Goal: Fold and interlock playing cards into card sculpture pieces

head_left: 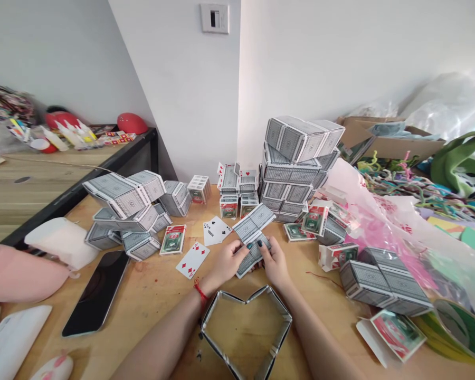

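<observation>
My left hand [230, 259] and my right hand [276, 262] are closed on grey-backed playing cards [255, 224], with the thumbs on top. One part of the cards angles up and away beyond my fingertips; whether the pieces are joined cannot be made out. Between my forearms stands a heart-shaped frame of cards [277, 306], open in the middle. Left of my hands lie a face-up diamond card [192, 260] and some spade cards [216, 231]. A red and green card box [173, 240] rests beside them.
Stacked card-covered blocks [288, 174] rise at the back right, with another pile [121, 195] at left. A phone [97, 295] lies left. On the right are a block pair [383, 287], an opened card box [398, 332], a tape roll [455, 327] and pink plastic [396, 237].
</observation>
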Tool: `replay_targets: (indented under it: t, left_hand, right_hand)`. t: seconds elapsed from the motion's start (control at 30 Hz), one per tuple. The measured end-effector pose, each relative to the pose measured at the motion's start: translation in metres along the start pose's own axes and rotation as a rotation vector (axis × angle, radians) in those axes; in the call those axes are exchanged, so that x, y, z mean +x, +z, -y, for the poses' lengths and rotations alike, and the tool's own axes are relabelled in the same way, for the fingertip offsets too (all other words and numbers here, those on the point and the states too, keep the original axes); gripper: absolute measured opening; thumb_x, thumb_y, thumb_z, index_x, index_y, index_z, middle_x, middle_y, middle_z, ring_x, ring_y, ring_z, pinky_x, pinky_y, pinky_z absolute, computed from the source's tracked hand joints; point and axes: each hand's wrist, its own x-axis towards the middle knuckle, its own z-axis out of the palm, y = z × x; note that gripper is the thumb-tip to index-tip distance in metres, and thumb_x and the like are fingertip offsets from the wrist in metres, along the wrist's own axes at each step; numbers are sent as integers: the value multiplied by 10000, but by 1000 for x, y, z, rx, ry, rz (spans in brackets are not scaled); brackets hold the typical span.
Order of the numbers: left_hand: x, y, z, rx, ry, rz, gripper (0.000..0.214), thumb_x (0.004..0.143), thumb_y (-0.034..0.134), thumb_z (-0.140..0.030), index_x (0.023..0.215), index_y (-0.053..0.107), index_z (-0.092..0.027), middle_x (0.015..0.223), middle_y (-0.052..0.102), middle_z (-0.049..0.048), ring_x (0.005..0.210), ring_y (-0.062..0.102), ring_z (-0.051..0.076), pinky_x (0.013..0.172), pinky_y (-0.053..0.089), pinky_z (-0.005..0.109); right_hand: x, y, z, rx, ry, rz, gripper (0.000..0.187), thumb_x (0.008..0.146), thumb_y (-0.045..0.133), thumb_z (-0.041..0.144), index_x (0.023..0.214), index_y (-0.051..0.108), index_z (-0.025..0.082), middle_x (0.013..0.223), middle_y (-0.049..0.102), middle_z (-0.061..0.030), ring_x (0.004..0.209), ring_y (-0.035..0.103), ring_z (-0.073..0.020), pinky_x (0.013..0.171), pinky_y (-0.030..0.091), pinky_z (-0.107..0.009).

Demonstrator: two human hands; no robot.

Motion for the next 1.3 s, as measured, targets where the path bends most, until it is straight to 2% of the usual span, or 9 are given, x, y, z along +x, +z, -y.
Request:
replay_targets:
  t: [0.1, 0.2, 0.27, 0.33, 0.47, 0.6, 0.77, 1.0, 1.3]
  left_hand:
    - [3, -3, -2, -102, -38, -21, 286, 753, 548, -413, 845, 603, -147, 789, 643, 36, 697, 593, 168, 638, 474, 284]
    - [5, -4, -2, -252, -49, 12, 314, 747, 573, -384, 938, 594, -136, 903, 649, 58, 778, 605, 181, 688, 484, 299]
    - [7, -5, 0, -321, -36, 10, 341, 747, 581, -380, 982, 580, -132, 966, 644, 75, 842, 603, 191, 732, 480, 308]
    - [7, -6, 2, -363, -38, -53, 360, 737, 596, -390, 995, 561, -140, 986, 641, 77, 873, 600, 199, 757, 472, 316]
    - [7, -7, 3, -425, -58, -131, 368, 743, 578, -439, 985, 528, -166, 986, 639, 70, 874, 604, 214, 731, 471, 320]
    - [7, -8, 4, -332, -48, -145, 383, 763, 529, -487, 967, 552, -164, 980, 641, 81, 913, 588, 224, 737, 458, 306]
    - [8, -9, 7, -137, -2, -176, 388, 777, 519, -477, 982, 573, -152, 940, 646, 76, 910, 570, 214, 755, 433, 298]
    - [4, -12, 3, 101, 34, -164, 375, 819, 439, -485, 915, 577, -151, 809, 626, 35, 715, 535, 162, 660, 400, 268]
    - [4, -6, 0, 185, 107, -159, 209, 825, 457, -380, 829, 516, -179, 803, 586, 18, 782, 546, 165, 711, 417, 274]
  right_hand:
    - [0, 1, 2, 33, -28, -88, 267, 801, 489, 489, 850, 458, 228, 513, 461, 69, 374, 436, -107, 360, 360, -229]
    - [0, -1, 6, 82, -55, -127, 259, 786, 527, 477, 810, 446, 231, 558, 532, 42, 431, 526, -136, 410, 436, -262]
    - [0, -1, 8, 96, -49, -97, 270, 769, 554, 478, 785, 445, 231, 595, 570, 21, 476, 570, -157, 459, 486, -293]
    - [0, -2, 9, 97, -21, -40, 294, 753, 566, 496, 796, 453, 228, 616, 592, 8, 506, 594, -173, 488, 516, -317]
    - [1, 0, 9, 111, 14, 63, 347, 748, 564, 514, 881, 456, 213, 634, 617, 2, 563, 634, -186, 527, 544, -328]
    - [1, 1, 6, 125, 20, 95, 328, 764, 561, 481, 906, 430, 215, 614, 611, 28, 526, 633, -156, 521, 534, -294]
    - [2, -1, 6, 118, 37, 136, 312, 766, 560, 467, 899, 437, 213, 589, 610, 28, 545, 644, -170, 539, 532, -300]
    - [2, -2, 2, 126, 44, 154, 289, 772, 551, 463, 860, 439, 212, 580, 614, 32, 511, 620, -151, 536, 510, -287]
    - [1, -2, 1, 63, 28, 192, 243, 793, 522, 441, 820, 450, 210, 585, 612, 20, 515, 604, -148, 540, 502, -289]
